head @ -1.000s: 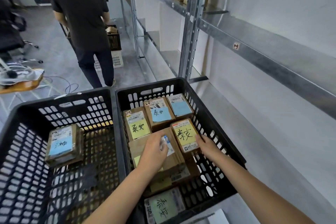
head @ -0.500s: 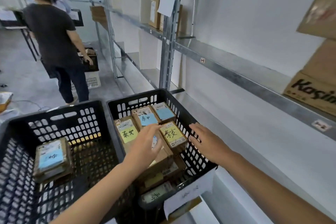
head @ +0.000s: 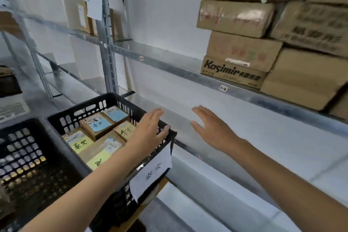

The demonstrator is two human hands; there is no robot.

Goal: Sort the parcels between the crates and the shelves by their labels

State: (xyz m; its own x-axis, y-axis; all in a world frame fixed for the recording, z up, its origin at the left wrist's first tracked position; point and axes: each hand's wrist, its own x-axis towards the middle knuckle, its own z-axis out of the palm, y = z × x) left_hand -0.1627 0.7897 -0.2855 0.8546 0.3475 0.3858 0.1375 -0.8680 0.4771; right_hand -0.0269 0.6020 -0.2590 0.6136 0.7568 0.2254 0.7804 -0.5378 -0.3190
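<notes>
A black crate (head: pixel 81 108) holds several small cardboard parcels with blue and yellow labels, such as a blue-labelled one (head: pixel 99 125) and a yellow-labelled one (head: pixel 80 144). A white paper tag (head: pixel 151 170) hangs on the crate's near right wall. My left hand (head: pixel 148 130) hovers over the crate's right rim, fingers straight, holding nothing. My right hand (head: pixel 211 128) is raised open in front of the bare metal shelf (head: pixel 254 137), also holding nothing. A second black crate (head: pixel 24 156) stands to the left.
On the shelf above at the right, large cardboard boxes (head: pixel 244 51) are stacked, one marked Kasimir (head: pixel 232 71). A steel upright (head: pixel 107 43) divides the shelving bays. More boxes (head: pixel 82 17) stand on a far shelf at the left.
Both hands have lifted out of the right crate and let go of the parcels. My view has swung right and up toward the shelves; the other person is out of sight.
</notes>
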